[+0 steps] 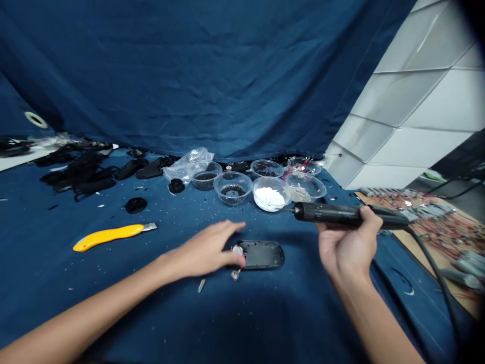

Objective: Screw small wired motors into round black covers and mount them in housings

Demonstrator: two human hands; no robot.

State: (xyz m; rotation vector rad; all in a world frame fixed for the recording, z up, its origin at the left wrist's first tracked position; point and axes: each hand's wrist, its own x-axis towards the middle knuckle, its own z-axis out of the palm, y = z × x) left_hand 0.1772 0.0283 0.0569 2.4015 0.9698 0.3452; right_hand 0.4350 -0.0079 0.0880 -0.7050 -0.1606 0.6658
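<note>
Right now, the left hand [204, 250] lies loosely curved over the 9 o'clock end of a black plastic casing [263, 255], its fingers partly open; they touch the casing, but whether they are pinching it cannot be told. The casing sits on a blue cloth [182, 323] near the middle of the view, hollow side up, with its long axis running roughly from 9 to 3 o'clock. A small metal part with a red wire [235, 273] pokes out beneath those fingers. At the casing's 2 o'clock, the right hand [343, 247] is closed firmly around a black electric screwdriver [329, 214], holding it clear of the casing. The tool's long axis is nearly level, its tip points toward 9 o'clock, and its black cable [435, 268] trails away toward 4 o'clock. Clear bowls of white powder [268, 198] and small black pieces [233, 189] stand at 12 o'clock. A yellow utility knife [113, 235] lies at 9 o'clock, and a wooden board crowded with wired parts [428, 222] sits at 3 o'clock.
</note>
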